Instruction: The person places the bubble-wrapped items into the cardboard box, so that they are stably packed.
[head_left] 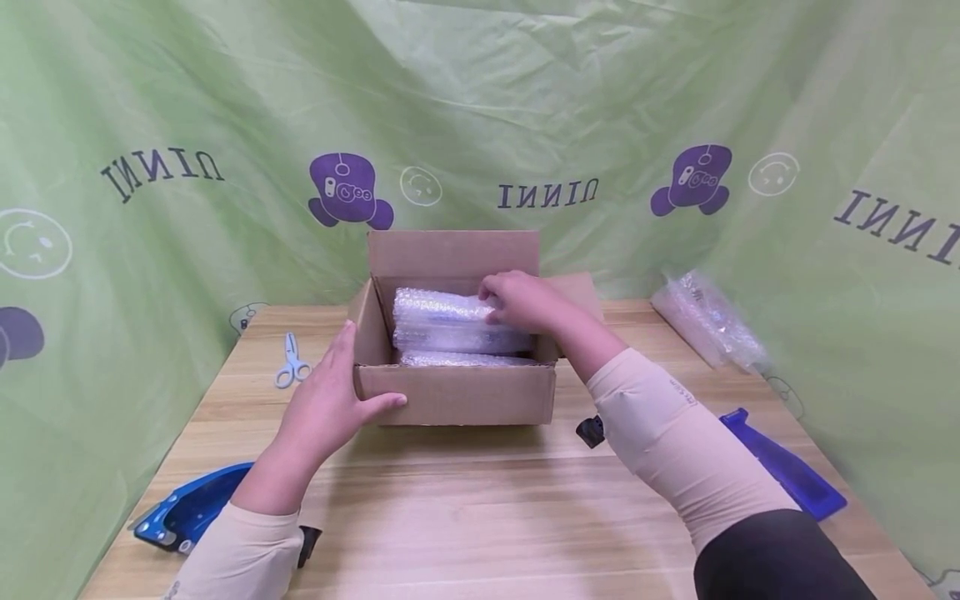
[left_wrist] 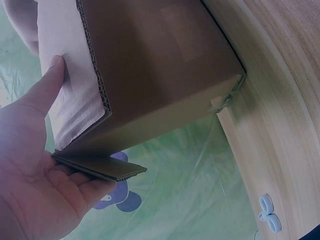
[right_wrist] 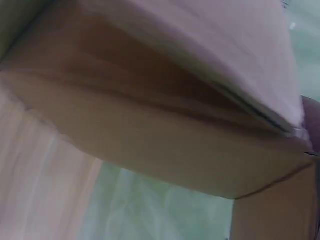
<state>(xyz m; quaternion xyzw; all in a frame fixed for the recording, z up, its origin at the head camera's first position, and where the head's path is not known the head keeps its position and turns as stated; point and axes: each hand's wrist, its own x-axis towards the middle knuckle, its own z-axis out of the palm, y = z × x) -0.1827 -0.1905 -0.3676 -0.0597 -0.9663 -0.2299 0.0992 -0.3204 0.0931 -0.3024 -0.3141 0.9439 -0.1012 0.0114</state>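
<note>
Green cloth backdrop (head_left: 450, 108). Left hand (head_left: 330, 396) pinches brown cardboard box (head_left: 457, 396); right hand (head_left: 525, 302) at clear bubble-wrap pack (head_left: 442, 323), grip unclear.

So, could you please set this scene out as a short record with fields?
container: open cardboard box, far flap upright
contents: bubble wrap
left hand: against the box's near left corner, thumb on the near face
right hand: at the bubble wrap's right end, grip unclear
left side: light-blue scissors, blue object
right side: clear plastic packaging, purple object
backdrop: green sheet
</note>
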